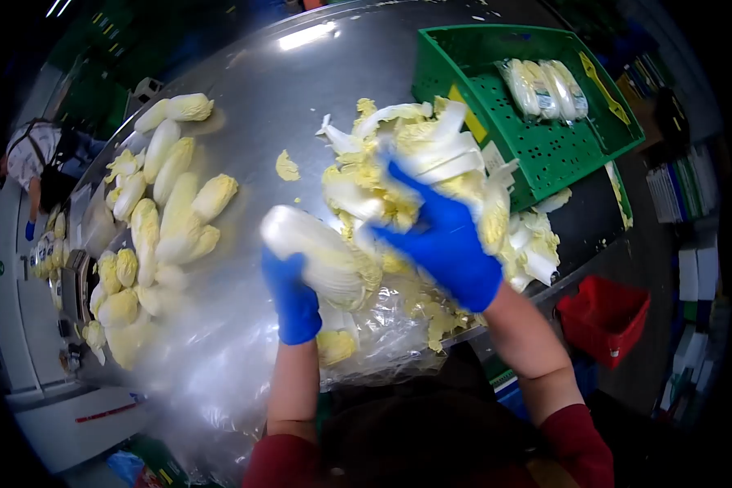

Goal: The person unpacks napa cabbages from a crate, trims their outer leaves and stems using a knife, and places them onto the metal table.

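Observation:
A large napa cabbage [317, 254] lies tilted in my left hand [291, 294], which wears a blue glove and grips its lower left side. My right hand [443, 236], also gloved in blue, is to the right of the cabbage with thumb and fingers spread and nothing held, slightly blurred. Beyond and beneath it is a heap of loose cabbage leaves [451, 154]. Clear plastic film [382, 325] and a yellowish cabbage piece [336, 346] lie below the cabbage, near my body.
Several cabbages [175, 215] lie on the left of the metal table [260, 89]. A green crate [537, 171] with wrapped cabbages [542, 89] stands at the right back. A red bin [602, 317] is at lower right. Another person [37, 154] stands at far left.

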Available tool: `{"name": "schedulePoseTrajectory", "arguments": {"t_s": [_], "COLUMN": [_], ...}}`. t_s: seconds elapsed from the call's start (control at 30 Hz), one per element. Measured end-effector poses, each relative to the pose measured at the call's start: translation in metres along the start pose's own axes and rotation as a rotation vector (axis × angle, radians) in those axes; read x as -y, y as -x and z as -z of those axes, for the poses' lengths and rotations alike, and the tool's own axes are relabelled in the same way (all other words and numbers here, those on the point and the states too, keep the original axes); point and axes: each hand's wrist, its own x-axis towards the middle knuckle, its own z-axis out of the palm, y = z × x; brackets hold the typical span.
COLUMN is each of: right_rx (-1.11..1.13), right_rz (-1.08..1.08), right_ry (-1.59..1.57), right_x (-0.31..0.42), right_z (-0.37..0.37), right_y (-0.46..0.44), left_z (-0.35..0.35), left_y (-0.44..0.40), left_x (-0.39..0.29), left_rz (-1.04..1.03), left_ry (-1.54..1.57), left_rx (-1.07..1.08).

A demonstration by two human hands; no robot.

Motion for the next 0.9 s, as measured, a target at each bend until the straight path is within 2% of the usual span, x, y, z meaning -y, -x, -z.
{"name": "schedulePoseTrajectory", "arguments": {"t_s": [0.03,0.07,0.13,0.17,0.27,0.33,0.4,0.5,0.57,0.6,0.63,0.67,0.7,0.77,0.8,0.87,0.9], "right_rx": [0.113,0.130,0.164,0.182,0.261,0.278,0.276,0.208,0.132,0.050,0.040,-0.081,-0.336,-0.520,-0.471,-0.582,-0.526], "right_rz": [0.013,0.181,0.033,-0.039,-0.167,-0.201,-0.227,-0.437,-0.552,-0.582,-0.524,-0.481,-0.419,-0.280,-0.333,-0.103,0.059], "right_ry": [-0.055,0.008,0.002,-0.006,-0.265,-0.345,-0.448,-0.576,-0.534,-0.674,-0.560,-0.504,-0.446,-0.454,-0.392,-0.316,-0.008], "right_x": [0.007,0.010,0.005,0.002,-0.001,-0.001,-0.010,-0.015,-0.007,-0.008,-0.015,-0.015,-0.020,-0.028,-0.018,-0.034,-0.052], "right_z": [-0.016,-0.023,-0.027,-0.027,-0.007,-0.005,-0.011,-0.005,0.014,0.026,0.045,0.057,0.061,0.087,0.096,0.074,0.065], "right_y": [0.009,0.012,0.013,0.013,0.012,0.014,0.018,0.020,0.017,0.018,0.016,0.012,0.007,-0.003,-0.006,-0.018,-0.012], "left_z": [-0.018,-0.031,-0.054,-0.056,-0.046,-0.030,-0.025,-0.015,-0.013,-0.011,-0.006,0.003,0.015,0.017,0.019,0.022,0.022], "left_y": [0.005,0.010,0.024,0.027,0.021,0.014,0.016,0.020,0.015,0.010,0.003,-0.002,-0.006,-0.008,-0.007,-0.007,-0.008], "left_x": [-0.002,0.000,-0.009,-0.015,-0.030,-0.024,-0.019,0.000,0.005,0.006,0.008,0.011,0.015,0.006,0.006,0.009,0.011], "left_rz": [-0.064,-0.125,-0.207,-0.184,0.042,0.279,0.372,0.317,0.397,0.428,0.362,0.322,0.280,0.214,0.202,0.189,0.209], "left_ry": [-0.124,-0.346,-0.586,-0.606,-0.378,-0.220,-0.094,-0.024,0.206,0.321,0.378,0.432,0.483,0.531,0.536,0.549,0.567], "left_rx": [-0.027,-0.042,0.002,0.103,0.334,0.433,0.404,0.324,0.150,0.058,0.022,0.032,0.041,0.010,0.018,0.045,0.053]}}
